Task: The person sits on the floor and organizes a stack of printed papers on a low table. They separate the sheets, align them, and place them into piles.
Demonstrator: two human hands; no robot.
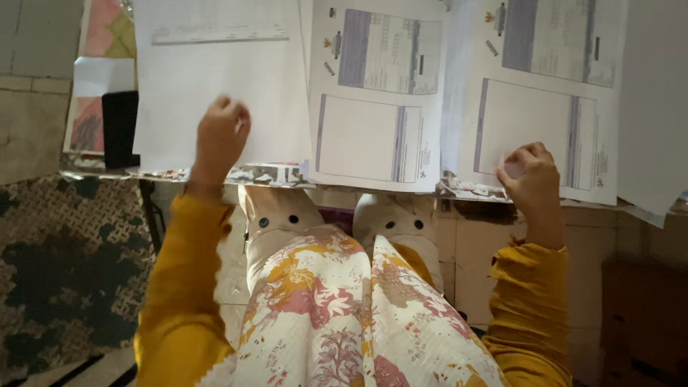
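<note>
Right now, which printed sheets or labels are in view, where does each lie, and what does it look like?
Left sheet: under the left hand, white, mostly blank, faint table on top.
Middle sheet: table centre, white, purple-grey form blocks.
Right sheet: by the right hand, same form layout.
Patterned paper: far left, pink and green.

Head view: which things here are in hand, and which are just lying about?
In hand:
- left hand on the mostly blank sheet
- right hand on the printed form

Lying about:
- middle printed form
- black object
- patterned mat

Sheets (545,43) cut off at top
</note>
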